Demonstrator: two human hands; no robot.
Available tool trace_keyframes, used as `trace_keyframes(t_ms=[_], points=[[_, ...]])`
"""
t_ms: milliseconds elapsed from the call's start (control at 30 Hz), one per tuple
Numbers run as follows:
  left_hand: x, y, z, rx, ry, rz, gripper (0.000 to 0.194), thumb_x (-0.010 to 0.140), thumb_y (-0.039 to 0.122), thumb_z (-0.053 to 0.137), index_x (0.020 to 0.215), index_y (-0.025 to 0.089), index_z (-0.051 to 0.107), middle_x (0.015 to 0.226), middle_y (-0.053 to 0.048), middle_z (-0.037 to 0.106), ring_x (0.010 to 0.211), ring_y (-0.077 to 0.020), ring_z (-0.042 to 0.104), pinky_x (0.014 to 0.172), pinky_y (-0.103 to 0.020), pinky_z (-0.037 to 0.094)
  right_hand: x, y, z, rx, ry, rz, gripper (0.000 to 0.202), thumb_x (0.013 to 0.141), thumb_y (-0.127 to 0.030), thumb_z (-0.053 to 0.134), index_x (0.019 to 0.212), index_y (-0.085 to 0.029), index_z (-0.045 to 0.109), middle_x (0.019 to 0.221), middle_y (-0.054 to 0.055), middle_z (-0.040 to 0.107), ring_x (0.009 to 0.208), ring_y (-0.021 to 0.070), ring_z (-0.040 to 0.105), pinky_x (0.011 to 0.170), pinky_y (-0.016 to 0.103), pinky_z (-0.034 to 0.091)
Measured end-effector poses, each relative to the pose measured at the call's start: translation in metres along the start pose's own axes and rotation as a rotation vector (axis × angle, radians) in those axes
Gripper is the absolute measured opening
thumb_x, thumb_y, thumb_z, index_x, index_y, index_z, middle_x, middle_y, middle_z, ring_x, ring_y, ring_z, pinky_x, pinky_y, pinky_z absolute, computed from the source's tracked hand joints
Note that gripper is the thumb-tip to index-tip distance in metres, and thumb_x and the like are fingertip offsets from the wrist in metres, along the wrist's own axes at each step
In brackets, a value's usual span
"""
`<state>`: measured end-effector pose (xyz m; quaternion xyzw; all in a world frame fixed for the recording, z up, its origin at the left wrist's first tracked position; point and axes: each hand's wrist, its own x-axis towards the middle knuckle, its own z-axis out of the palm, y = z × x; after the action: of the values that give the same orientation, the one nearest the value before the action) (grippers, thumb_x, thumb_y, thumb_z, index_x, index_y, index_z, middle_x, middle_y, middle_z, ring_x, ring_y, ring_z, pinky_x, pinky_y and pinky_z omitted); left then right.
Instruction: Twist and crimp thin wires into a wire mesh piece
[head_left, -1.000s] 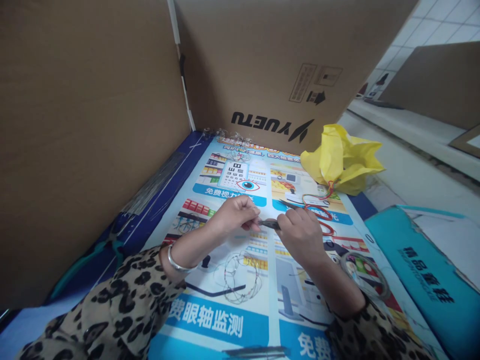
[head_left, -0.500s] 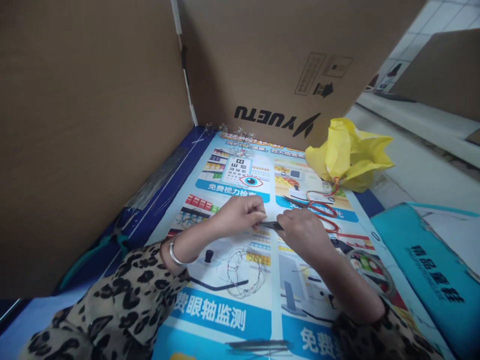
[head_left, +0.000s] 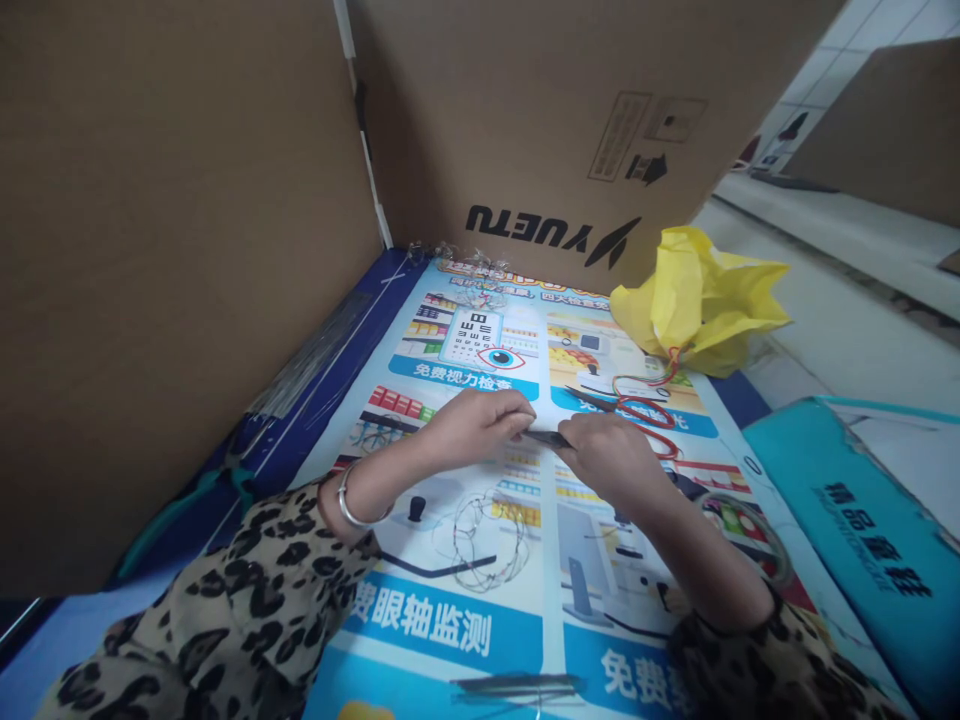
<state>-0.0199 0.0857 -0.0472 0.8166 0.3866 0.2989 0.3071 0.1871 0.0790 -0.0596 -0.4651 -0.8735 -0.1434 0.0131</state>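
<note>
My left hand is closed in a pinch over the middle of the printed poster. What its fingertips hold is too small or hidden to make out. Close by, my right hand wraps around a dark, narrow metal tool, whose tapered end points left and reaches the left fingertips. Most of that tool is covered by the fist. Below the hands lies a loose ring of thin wire. Scissors with red handles rest just beyond my right hand.
Cardboard walls stand left and behind. A crumpled yellow bag and a teal box are at right. Teal-handled pliers and thin wires lie left. Dark thin rods lie at the front edge.
Both hands stay together with the same grip. The dark tool's tip has tilted and risen slightly, and the right fist has turned a little. The surrounding objects stay in place.
</note>
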Motion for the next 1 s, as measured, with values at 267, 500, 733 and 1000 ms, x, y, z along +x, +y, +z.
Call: trace_keyframes(t_ms=[267,500,733,1000], points=[[0.007,-0.023,-0.003,-0.216,0.227,-0.168,0.014,0.076,0.024,0.055,0.069,0.017,0.065,0.069,-0.001,0.059,0.072,-0.0137,0.053,0.068,-0.024,0.039,0.0,-0.008,0.016,0.031,0.208,0.15,0.022,0.082,-0.031,0.051,0.068,-0.016,0.058,0.065,0.005,0.058,0.065,0.0166,0.049,0.062,0.029,0.024],[0.004,-0.022,0.011,-0.832,0.252,-0.445,0.017,0.068,0.031,0.063,0.069,0.014,0.066,0.062,0.001,0.054,0.052,-0.0073,0.04,0.049,-0.021,0.029,-0.002,-0.023,0.029,0.089,0.287,0.125,0.018,0.08,-0.027,0.052,0.066,-0.017,0.057,0.067,0.004,0.056,0.069,0.0171,0.048,0.067,0.029,0.028],[0.002,-0.014,0.024,-0.896,0.317,-0.452,0.014,0.069,0.029,0.063,0.073,0.017,0.069,0.068,-0.001,0.059,0.052,-0.0065,0.041,0.052,-0.023,0.032,-0.003,-0.024,0.032,0.087,0.271,0.101,0.016,0.079,-0.029,0.055,0.068,-0.017,0.057,0.068,0.005,0.056,0.071,0.0187,0.048,0.066,0.031,0.029],[0.002,-0.009,0.033,-0.991,0.359,-0.463,0.011,0.068,0.027,0.066,0.071,0.016,0.068,0.076,-0.003,0.062,0.061,-0.0081,0.049,0.058,-0.023,0.038,-0.004,-0.03,0.037,0.384,0.436,0.059,0.027,0.085,-0.036,0.047,0.071,-0.015,0.058,0.068,0.006,0.056,0.07,0.0176,0.05,0.067,0.03,0.034]])
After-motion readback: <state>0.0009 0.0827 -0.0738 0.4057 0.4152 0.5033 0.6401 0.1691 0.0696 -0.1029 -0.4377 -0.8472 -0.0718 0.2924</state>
